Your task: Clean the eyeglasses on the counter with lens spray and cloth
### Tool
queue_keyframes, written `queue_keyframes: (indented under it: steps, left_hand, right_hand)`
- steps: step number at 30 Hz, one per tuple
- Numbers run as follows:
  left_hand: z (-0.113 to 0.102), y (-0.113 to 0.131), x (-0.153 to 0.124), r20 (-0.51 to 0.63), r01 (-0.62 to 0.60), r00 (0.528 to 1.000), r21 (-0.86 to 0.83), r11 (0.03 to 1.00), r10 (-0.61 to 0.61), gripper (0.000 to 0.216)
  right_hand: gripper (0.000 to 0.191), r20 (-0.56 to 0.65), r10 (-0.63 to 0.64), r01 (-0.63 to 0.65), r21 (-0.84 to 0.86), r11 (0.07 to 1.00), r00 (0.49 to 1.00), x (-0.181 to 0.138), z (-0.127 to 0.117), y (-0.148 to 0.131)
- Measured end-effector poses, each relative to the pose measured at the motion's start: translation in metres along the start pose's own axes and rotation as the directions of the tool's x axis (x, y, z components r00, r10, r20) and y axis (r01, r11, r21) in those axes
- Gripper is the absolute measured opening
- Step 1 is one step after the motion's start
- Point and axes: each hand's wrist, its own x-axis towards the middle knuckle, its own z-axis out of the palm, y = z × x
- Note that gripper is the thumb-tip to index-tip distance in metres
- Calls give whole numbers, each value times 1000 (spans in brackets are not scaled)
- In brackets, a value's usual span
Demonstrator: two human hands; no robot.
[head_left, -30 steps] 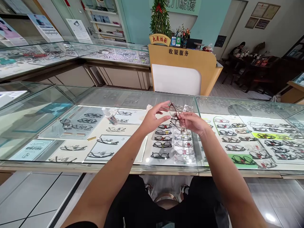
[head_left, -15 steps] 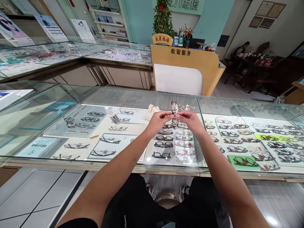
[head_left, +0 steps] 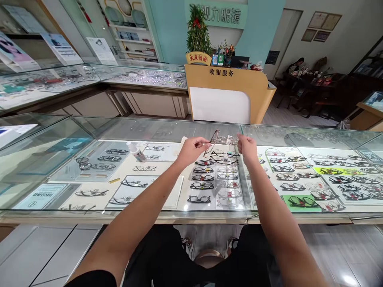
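A thin-rimmed pair of eyeglasses [head_left: 214, 137] is held tilted above the glass counter, its lens rim seen nearly edge-on. My left hand [head_left: 193, 151] pinches it between thumb and fingers. To the right, apart from the rim, my right hand [head_left: 247, 148] is closed with the fingertips pressed together; what it holds, if anything, is too small to make out. A pale cloth [head_left: 183, 142] lies mostly hidden behind my left hand. Left of it, a white bottle [head_left: 136, 152] stands on the counter. Below my hands, rows of eyeglass frames [head_left: 202, 185] show through the glass.
The glass display counter [head_left: 149, 215] runs across in front of me. Behind it stand a wooden cashier desk [head_left: 230, 81] with a plant [head_left: 198, 34], and another display case [head_left: 143, 75]. A person [head_left: 297, 64] sits at a dark table at the back right.
My hands have parted: the right hand has let go of the rim and moved right, its fingers closed. The left hand keeps the eyeglasses, now more tilted. The view has shifted slightly.
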Motion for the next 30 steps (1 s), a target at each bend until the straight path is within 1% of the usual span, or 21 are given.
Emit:
queue_keyframes:
  steps: [1,3,6,8,10,12,15,18,22,27,30]
  left_hand:
    - [-2,5,9,34,-20,999,99,995,17,32]
    - [-2,15,31,136,-91,989,287,954,53,27]
    - [10,28,66,268,-220,958,443,869,105,17]
    - [24,33,84,396,-313,913,528,789,97,13]
    - [41,37,96,506,-392,861,604,694,46,12]
    - [56,37,102,562,-433,827,646,628,-9,11]
    - [73,35,107,591,-451,805,662,598,-47,7]
    - [81,31,109,606,-461,791,678,572,-80,6]
    - [83,29,110,617,-469,780,688,554,-105,9]
    - [79,30,106,628,-478,770,689,545,-118,14]
    - [79,29,104,630,-480,766,694,537,-128,14]
  right_hand:
    - [76,-34,0,2,37,999,999,5,-6,-1]
    - [76,-73,1,6,101,995,997,12,-14,-2]
    - [76,-105,15,4,173,985,994,19,-18,0]
    - [77,-98,24,-4,198,980,995,22,-18,4]
    - [78,-83,30,-12,205,979,996,24,-17,7]
    - [78,-78,37,-21,208,978,996,26,-17,10]
    - [77,-86,41,-21,226,974,995,28,-17,11]
    - [76,-89,15,6,236,972,996,28,-16,11]
    - [69,-78,-18,36,232,972,997,31,-16,14]
    - [57,-22,-3,7,221,975,1000,35,-17,19]
    - [56,7,-6,4,208,978,1000,34,-16,19]
